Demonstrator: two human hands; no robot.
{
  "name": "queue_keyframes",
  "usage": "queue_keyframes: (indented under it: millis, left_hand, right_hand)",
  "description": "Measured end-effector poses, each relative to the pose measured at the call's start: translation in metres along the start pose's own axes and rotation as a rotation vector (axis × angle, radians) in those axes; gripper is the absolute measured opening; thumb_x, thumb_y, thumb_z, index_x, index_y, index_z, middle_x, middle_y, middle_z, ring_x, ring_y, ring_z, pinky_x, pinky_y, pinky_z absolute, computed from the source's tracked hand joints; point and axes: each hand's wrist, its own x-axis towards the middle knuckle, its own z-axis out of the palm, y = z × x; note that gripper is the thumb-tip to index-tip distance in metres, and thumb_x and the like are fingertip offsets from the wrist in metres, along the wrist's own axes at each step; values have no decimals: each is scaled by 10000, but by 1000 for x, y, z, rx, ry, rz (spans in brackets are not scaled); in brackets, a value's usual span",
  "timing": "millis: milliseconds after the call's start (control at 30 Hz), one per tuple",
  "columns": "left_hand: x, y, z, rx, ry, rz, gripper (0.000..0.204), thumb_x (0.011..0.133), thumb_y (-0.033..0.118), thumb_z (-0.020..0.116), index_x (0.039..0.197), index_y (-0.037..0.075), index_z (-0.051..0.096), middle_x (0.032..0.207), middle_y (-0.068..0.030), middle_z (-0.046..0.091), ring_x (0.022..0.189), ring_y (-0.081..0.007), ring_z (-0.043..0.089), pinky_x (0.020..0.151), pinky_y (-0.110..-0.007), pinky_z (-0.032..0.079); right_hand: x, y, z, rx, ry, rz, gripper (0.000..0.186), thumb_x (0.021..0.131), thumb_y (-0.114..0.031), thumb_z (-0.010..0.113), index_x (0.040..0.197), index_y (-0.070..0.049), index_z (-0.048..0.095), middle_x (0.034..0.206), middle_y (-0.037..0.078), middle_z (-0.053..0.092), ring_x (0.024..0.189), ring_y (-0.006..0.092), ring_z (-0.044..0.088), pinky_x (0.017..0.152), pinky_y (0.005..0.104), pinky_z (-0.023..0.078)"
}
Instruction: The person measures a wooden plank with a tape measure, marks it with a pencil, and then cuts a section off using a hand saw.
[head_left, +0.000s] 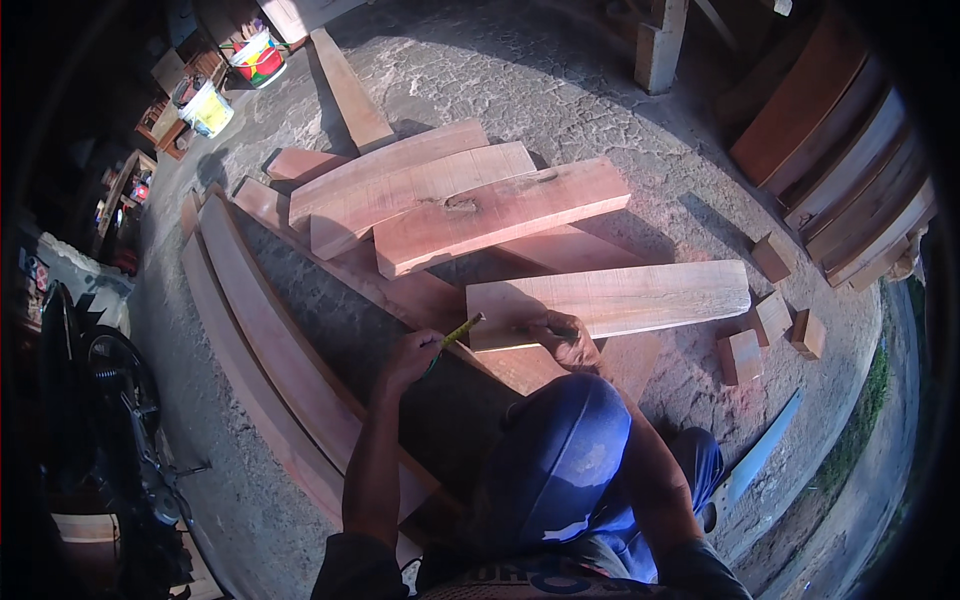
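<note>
My left hand (408, 360) is closed around a tape measure whose short yellow blade (463, 329) sticks out to the upper right. The blade's tip is close to the left end of a pale, thick wooden board (640, 298). My right hand (568, 342) rests at that board's near edge with its fingers curled. Whatever those fingers hold, if anything, is hidden. The board lies across other planks in front of my bent knee. Just beyond it, a reddish board (510, 215) with a dark knot lies on more stacked boards (400, 170).
Two long planks (270, 300) lie at the left, near a parked motorcycle (120, 400). A handsaw (765, 450) is on the ground at the right, below several wood offcuts (742, 356). Planks (830, 160) lean at the far right. Buckets (258, 60) stand at the back left.
</note>
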Motion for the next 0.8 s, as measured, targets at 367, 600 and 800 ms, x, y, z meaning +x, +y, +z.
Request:
queue_keyframes:
  millis: [367,600,800]
  left_hand:
    - [2,0,-1,-18,-22,-44,231,946,182,602,1076,32,719,874,-56,681,810,-129,624,728,-314,490]
    - [2,-1,-1,19,-9,-27,239,947,192,604,1083,37,724,884,-61,692,823,-136,638,738,-318,496]
    - [4,3,3,31,20,-9,255,938,199,611,1096,32,720,906,-83,708,846,-168,667,768,-334,509]
  right_hand:
    - [-2,-16,-1,80,-38,121,168,964,-130,689,1035,5,761,993,121,755,929,192,705,815,314,551]
    - [-1,-22,-1,49,-33,112,184,972,-150,690,1042,5,760,972,100,749,926,174,695,830,313,547]
    - [0,-24,-3,86,-27,96,263,986,-245,695,1005,13,740,942,78,740,905,151,672,823,321,536]
